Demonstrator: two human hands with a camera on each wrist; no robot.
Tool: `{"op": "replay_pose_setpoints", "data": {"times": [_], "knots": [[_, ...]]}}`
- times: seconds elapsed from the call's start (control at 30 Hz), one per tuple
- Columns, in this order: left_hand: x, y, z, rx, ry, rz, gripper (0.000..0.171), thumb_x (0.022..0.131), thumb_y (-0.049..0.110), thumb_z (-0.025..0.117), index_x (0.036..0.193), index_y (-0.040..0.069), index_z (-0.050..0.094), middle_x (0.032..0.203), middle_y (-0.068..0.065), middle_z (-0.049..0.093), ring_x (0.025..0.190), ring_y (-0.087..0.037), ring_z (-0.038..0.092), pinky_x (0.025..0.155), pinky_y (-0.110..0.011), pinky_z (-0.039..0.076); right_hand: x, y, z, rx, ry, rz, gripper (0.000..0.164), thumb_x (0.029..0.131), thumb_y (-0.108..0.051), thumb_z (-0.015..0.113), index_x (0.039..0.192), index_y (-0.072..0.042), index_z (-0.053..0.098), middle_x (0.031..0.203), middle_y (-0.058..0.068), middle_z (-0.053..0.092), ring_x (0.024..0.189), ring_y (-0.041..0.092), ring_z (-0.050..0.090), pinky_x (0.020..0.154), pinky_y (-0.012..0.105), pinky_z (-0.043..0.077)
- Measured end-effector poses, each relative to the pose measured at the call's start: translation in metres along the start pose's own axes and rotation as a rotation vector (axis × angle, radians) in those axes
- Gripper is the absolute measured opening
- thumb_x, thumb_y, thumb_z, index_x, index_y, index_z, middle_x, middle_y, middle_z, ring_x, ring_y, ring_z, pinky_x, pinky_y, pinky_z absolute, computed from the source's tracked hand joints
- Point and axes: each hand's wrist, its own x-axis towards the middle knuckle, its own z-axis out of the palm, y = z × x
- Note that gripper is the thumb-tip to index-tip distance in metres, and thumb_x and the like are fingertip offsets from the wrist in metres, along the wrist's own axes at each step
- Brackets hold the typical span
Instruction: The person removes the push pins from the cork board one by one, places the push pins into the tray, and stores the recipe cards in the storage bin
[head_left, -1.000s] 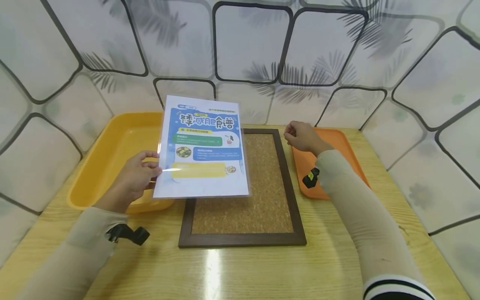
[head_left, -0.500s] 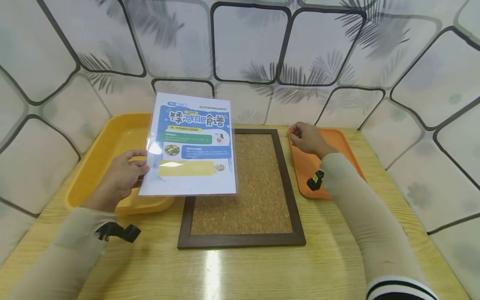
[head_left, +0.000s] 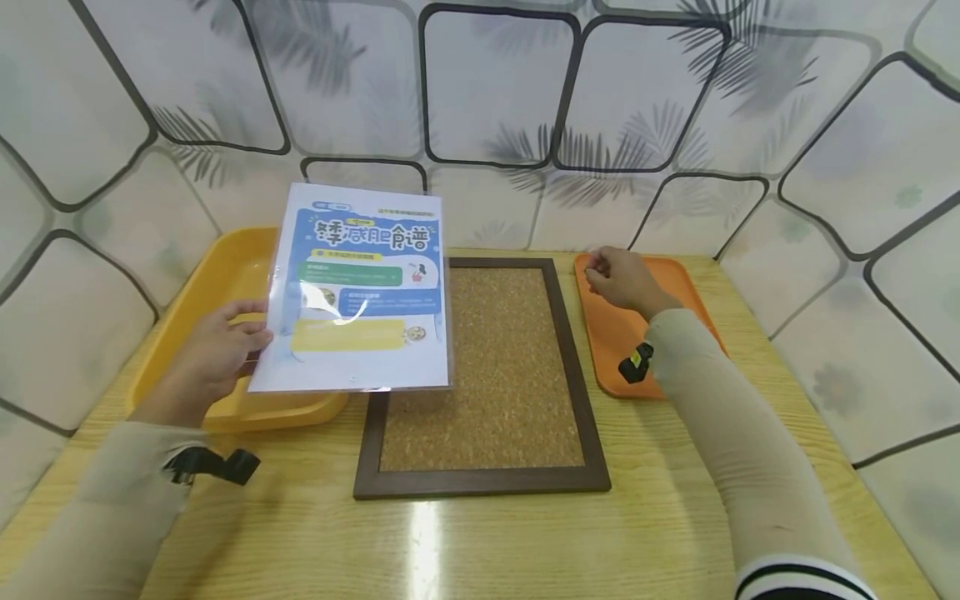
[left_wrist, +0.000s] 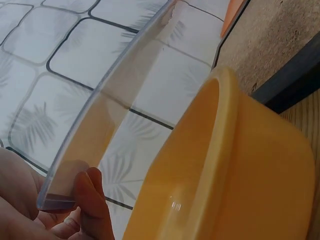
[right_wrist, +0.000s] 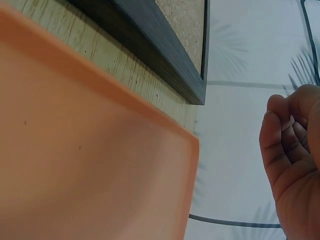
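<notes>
My left hand (head_left: 221, 354) pinches the left edge of a laminated poster (head_left: 356, 287) with blue, green and yellow printing and Chinese lettering. The poster is held up, partly over the yellow bin (head_left: 153, 379) and the left part of a cork board (head_left: 495, 375). In the left wrist view, my fingers (left_wrist: 94, 200) and thumb clasp the clear sheet's edge above the bin. My right hand (head_left: 626, 279) hovers above the orange tray (head_left: 637, 367), fingers curled and tips drawn together. In the right wrist view no object shows at those fingertips (right_wrist: 276, 104), though their inner side is partly hidden.
A dark wooden frame (head_left: 483, 481) borders the cork board, which lies on the wood-grain table (head_left: 480, 550) between bin and tray. A patterned white backdrop (head_left: 495, 92) rises behind and at both sides.
The left hand has carried the poster leftward, uncovering more of the cork board and covering more of the yellow bin. My right hand has shifted slightly right over the orange tray.
</notes>
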Motion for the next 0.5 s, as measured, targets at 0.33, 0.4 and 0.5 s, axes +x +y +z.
{"op": "replay_pose_setpoints", "data": {"times": [0.33,0.4,0.5], "knots": [[0.002,-0.009,-0.016,-0.001,0.046,-0.004,0.047,0.102,0.006,0.043,0.147,0.003,0.028,0.119,-0.013,0.046,0.082,-0.01,0.055,0.068,-0.028,0.052,-0.005,0.008,-0.004,0.012,-0.012,0.05,0.017,0.099,-0.015,0.05,0.102,0.0,0.057,0.093,0.015,0.062,0.081,0.029,0.065,0.067,0.037,0.053],[0.002,-0.011,-0.02,0.002,0.049,-0.003,0.047,0.102,0.006,0.043,0.147,0.003,0.028,0.118,-0.011,0.046,0.082,-0.009,0.054,0.068,-0.027,0.051,-0.006,0.01,-0.005,0.014,-0.011,0.055,0.017,0.099,-0.015,0.05,0.103,0.001,0.057,0.094,0.015,0.062,0.081,0.029,0.065,0.067,0.038,0.053],[0.002,-0.013,-0.025,0.001,0.059,-0.003,0.046,0.102,0.006,0.043,0.146,0.004,0.029,0.112,-0.006,0.049,0.082,-0.007,0.055,0.069,-0.027,0.051,-0.008,0.013,-0.006,0.006,-0.009,0.054,0.017,0.099,-0.015,0.05,0.103,0.001,0.056,0.094,0.016,0.062,0.081,0.029,0.065,0.068,0.039,0.053]]}}
